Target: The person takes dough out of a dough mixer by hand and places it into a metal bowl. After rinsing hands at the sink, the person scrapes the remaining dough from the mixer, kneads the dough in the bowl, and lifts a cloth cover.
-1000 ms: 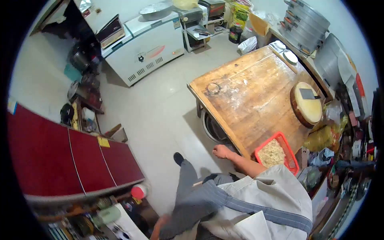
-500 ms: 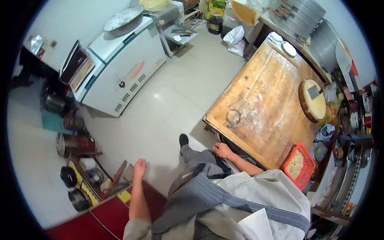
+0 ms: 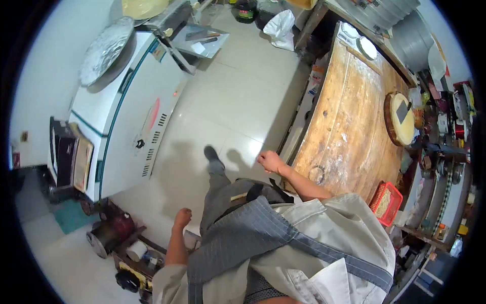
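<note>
My left hand [image 3: 183, 218] hangs low over the floor, its fingers loosely curled with nothing visible in them. My right hand [image 3: 272, 162] is held out by the near-left edge of the wooden work table [image 3: 334, 121], its fingers also curled and no object showing. Neither hand touches anything that I can see. Flour marks the tabletop. A thick round chopping board [image 3: 401, 133] with a cleaver [image 3: 403, 111] lying on it is on the table's right side. At the near corner stands a red plastic basket [image 3: 398, 202] holding pale grain-like bits [image 3: 383, 203].
A white chest freezer [image 3: 136, 126] stands at left, bearing a large foil-like domed lid [image 3: 107, 50]. Pots [image 3: 101, 238] and clutter line the lower left. A white sack [image 3: 280, 29] lies beyond the tiled floor [image 3: 223, 96]. Crowded shelves [image 3: 440, 177] run along the right.
I have stepped forward with the camera, so the freezer and table appear closer. My right hand has swung forward and up, while my left hand sits a little lower in view.
</note>
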Demonstrator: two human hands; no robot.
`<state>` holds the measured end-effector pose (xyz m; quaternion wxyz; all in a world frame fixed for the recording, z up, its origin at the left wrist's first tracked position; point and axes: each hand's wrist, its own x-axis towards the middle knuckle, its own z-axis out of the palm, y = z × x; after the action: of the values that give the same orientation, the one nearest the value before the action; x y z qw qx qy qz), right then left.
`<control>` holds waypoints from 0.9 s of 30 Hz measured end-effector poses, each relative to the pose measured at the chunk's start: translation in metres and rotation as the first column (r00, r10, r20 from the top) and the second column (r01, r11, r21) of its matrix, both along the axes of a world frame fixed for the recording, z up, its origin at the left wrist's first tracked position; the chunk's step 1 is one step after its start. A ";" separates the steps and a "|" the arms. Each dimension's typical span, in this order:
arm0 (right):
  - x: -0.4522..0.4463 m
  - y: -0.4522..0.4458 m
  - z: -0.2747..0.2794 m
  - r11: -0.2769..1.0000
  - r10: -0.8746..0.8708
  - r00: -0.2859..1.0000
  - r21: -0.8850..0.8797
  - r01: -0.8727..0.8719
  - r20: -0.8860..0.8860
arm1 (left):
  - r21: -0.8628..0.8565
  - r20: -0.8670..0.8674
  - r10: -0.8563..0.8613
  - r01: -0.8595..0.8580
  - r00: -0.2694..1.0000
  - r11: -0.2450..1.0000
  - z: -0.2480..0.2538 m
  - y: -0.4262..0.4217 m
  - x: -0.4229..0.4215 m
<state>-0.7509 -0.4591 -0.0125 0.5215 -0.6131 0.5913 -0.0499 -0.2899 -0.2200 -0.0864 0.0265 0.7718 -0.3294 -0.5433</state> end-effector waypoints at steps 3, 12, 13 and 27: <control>-0.005 -0.041 -0.018 0.994 -0.072 0.995 0.072 0.077 -0.066 | 0.106 0.018 -0.175 0.172 0.984 0.979 -0.021 -0.064 0.034; -0.046 -0.158 -0.012 0.833 -0.489 0.842 0.166 0.528 -0.225 | -0.079 0.012 -0.585 0.584 0.811 0.808 -0.046 -0.389 0.073; -0.047 -0.170 -0.003 0.685 -0.674 0.719 0.223 0.694 -0.169 | -0.076 0.113 -0.656 0.665 0.746 0.743 -0.038 -0.436 0.069; -0.249 -0.495 -0.080 0.858 0.365 0.654 -0.033 -0.513 -0.663 | -0.309 0.013 -0.453 0.434 0.891 0.846 -0.003 -0.829 -0.138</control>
<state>-1.0000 -0.9538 -0.0927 0.2162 -0.7710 0.5555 0.2242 -0.4282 -1.0486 -0.0894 0.0285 0.6446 -0.5773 -0.5004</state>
